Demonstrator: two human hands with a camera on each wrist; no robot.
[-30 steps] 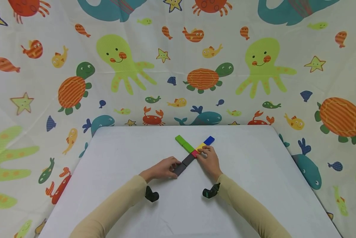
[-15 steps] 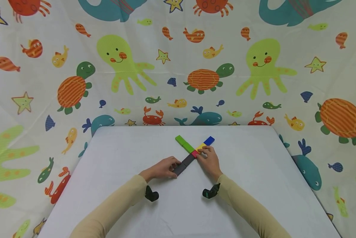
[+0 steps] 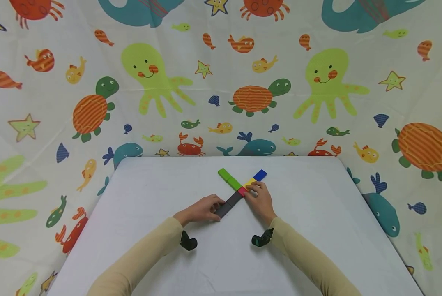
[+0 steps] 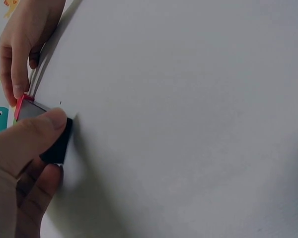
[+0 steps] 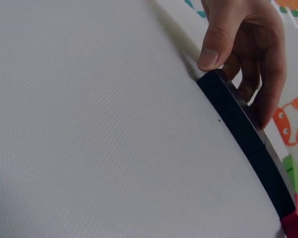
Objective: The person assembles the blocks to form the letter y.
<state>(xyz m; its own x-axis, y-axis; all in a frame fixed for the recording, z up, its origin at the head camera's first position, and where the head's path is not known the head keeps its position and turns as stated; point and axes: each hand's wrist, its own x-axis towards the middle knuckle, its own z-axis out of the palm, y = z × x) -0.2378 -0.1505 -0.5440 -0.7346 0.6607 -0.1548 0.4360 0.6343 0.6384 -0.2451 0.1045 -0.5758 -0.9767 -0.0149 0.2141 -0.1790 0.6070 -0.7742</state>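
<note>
Thin coloured blocks form a Y on the white table. Two black blocks make the stem: the near one (image 3: 222,210) and the far one (image 3: 234,198). My left hand (image 3: 202,208) grips the near one's free end, thumb on one side and fingers on the other. At the junction is a red block (image 3: 242,191), with my right hand (image 3: 260,202) pinching it between thumb and finger, fingertips overlapping the yellow block (image 3: 248,182). Two green blocks (image 3: 229,179) form the left branch. The right branch runs from yellow to a blue block (image 3: 259,175).
The white table (image 3: 150,181) extends around the blocks. Behind and beside it hangs a cloth (image 3: 206,65) printed with sea animals. Black cameras (image 3: 189,241) sit at both wrists, below the beige sleeves (image 3: 143,250).
The near black block has shifted slightly, now in straighter line with the far black one. Both hands have stayed almost in place.
</note>
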